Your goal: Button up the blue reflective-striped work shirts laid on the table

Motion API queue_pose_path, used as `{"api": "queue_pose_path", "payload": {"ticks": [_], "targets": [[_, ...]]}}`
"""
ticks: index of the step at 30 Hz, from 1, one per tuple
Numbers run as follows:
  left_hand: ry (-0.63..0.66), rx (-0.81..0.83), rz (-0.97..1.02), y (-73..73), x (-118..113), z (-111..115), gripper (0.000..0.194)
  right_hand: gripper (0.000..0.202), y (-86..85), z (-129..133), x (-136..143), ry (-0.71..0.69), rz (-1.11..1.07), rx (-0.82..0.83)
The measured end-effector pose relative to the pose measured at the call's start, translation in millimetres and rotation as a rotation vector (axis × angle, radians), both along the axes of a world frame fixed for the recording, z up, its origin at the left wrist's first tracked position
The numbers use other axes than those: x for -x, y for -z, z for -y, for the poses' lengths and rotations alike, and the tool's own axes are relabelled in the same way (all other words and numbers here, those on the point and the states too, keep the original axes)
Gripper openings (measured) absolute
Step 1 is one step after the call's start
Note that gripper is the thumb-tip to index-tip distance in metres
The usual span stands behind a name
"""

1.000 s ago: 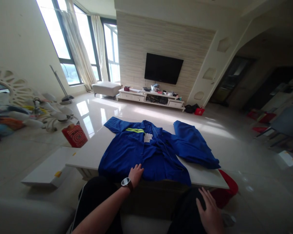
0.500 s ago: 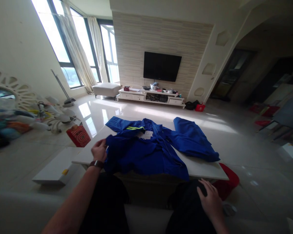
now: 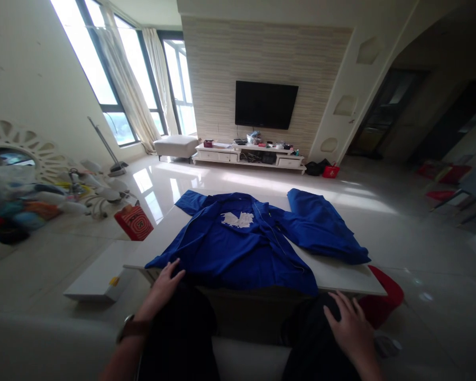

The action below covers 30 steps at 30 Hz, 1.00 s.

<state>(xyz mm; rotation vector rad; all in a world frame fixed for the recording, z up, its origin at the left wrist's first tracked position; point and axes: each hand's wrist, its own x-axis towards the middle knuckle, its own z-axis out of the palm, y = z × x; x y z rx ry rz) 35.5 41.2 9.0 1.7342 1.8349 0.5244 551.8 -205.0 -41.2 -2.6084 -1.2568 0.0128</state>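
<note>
A blue zip jacket (image 3: 234,254) lies spread on the white table (image 3: 341,275), its front panels laid apart and the inside facing up. A whitish patch (image 3: 238,219) shows on its inner back. My left hand (image 3: 164,288), with a watch on the wrist, is at the jacket's near left corner, fingers apart and holding nothing; whether it touches the cloth I cannot tell. My right hand (image 3: 351,323) rests on my right knee with its fingers spread. Folded blue cloth (image 3: 321,225) lies at the table's right, next to the jacket's sleeve.
A red stool (image 3: 384,296) stands by the table's right end. On the left are a white box-like piece (image 3: 95,278) and a red carton (image 3: 134,222). A low TV cabinet (image 3: 246,159) and a grey ottoman (image 3: 176,146) stand farther back.
The jacket's left front panel has been folded outward to the left, and its bright yellow stripe is now hidden. My left hand has let go and moved down toward me. My right hand stays on the knee.
</note>
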Motion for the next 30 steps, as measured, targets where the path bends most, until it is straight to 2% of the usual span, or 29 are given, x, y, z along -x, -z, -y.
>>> {"api": "queue_pose_path", "payload": {"ticks": [2, 3, 6, 9, 12, 18, 30], "targets": [[0.119, 0.146, -0.254, -2.2, -20.1, 18.3, 0.057, 0.070, 0.5, -3.5, 1.5, 0.034, 0.016, 0.063], [0.137, 0.164, -0.396, -3.3, -30.8, 28.0, 0.054, 0.071, 1.2, -4.8, 1.4, 0.039, 0.008, 0.077], [0.113, 0.026, -0.649, -6.2, -56.7, 50.7, 0.044, 0.072, 3.9, -6.4, -0.9, 0.013, -0.031, 0.074], [0.097, -0.056, -0.673, -8.5, -65.2, 58.7, 0.041, 0.070, 6.2, -4.4, -2.7, -0.010, -0.040, 0.034], [0.078, -0.089, -0.681, -8.9, -62.0, 58.7, 0.039, 0.070, 7.6, -2.0, -3.5, -0.030, -0.051, -0.007], [0.082, -0.079, -0.666, -6.7, -54.4, 58.5, 0.038, 0.072, 8.6, -3.5, -6.0, -0.035, -0.061, -0.002], [0.082, -0.070, -0.667, -10.3, -58.1, 58.9, 0.037, 0.069, 13.0, 0.8, -10.5, -0.037, -0.044, -0.017]]}}
